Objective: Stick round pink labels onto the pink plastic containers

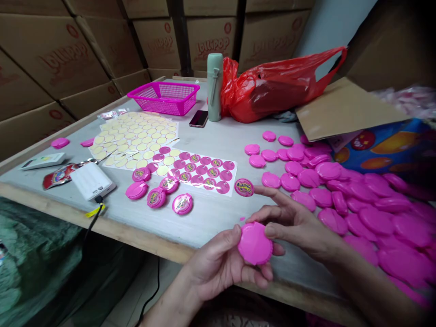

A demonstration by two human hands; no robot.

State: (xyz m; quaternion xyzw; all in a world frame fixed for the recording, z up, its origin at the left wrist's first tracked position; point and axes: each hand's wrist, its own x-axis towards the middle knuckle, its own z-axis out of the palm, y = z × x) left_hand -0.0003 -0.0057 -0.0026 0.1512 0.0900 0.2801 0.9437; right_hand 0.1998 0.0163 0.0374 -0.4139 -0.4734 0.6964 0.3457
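My left hand [221,261] is closed around the edge of a round pink plastic case [255,244], whose plain face is turned up. My right hand [296,222] has its thumb on the same case's upper right edge, with other fingers bent near its rim. Its index finger stretches out to the left, and a round printed sticker [244,187] clings to the fingertip. A sheet of round pink stickers [204,170] lies on the table beyond. Left of my hands are several pink cases, some with a printed label, such as a labelled case [182,204].
A large heap of pink cases [364,195] spreads over the right side. Used sticker sheets [136,136], a pink basket [163,97], a phone [199,119], a green flask [215,86] and a red bag [272,91] stand farther back. A white power bank [92,181] lies left.
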